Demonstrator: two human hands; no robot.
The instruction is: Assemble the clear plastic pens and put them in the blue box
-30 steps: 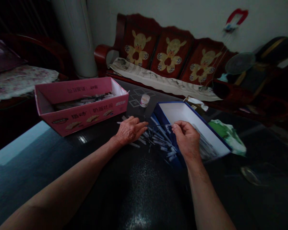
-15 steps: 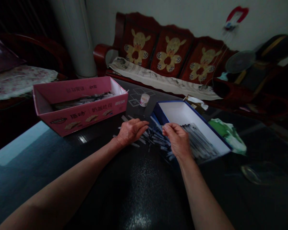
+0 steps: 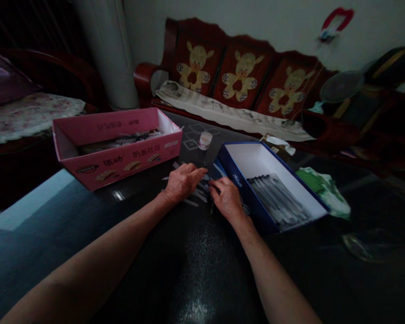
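Left hand (image 3: 185, 182): palm down, fingers bent over loose pen-like sticks (image 3: 191, 203); cannot tell whether pinching one
Right hand (image 3: 227, 196): just beside the left, thumb and fingers drawn together at the sticks, grip hidden
Loose pen-like sticks: scattered on the dark surface (image 3: 195, 270), under and around both hands
Blue box (image 3: 259, 213): near the right hand, open, row of sticks (image 3: 278, 198) inside
Pink box (image 3: 124, 163): left of both hands, open, more sticks inside
Small tub (image 3: 205, 141): upright beyond the hands, between the boxes

The table (image 3: 195, 274) bears a pink box (image 3: 130, 158), blue box (image 3: 238, 180) and sticks (image 3: 191, 203).
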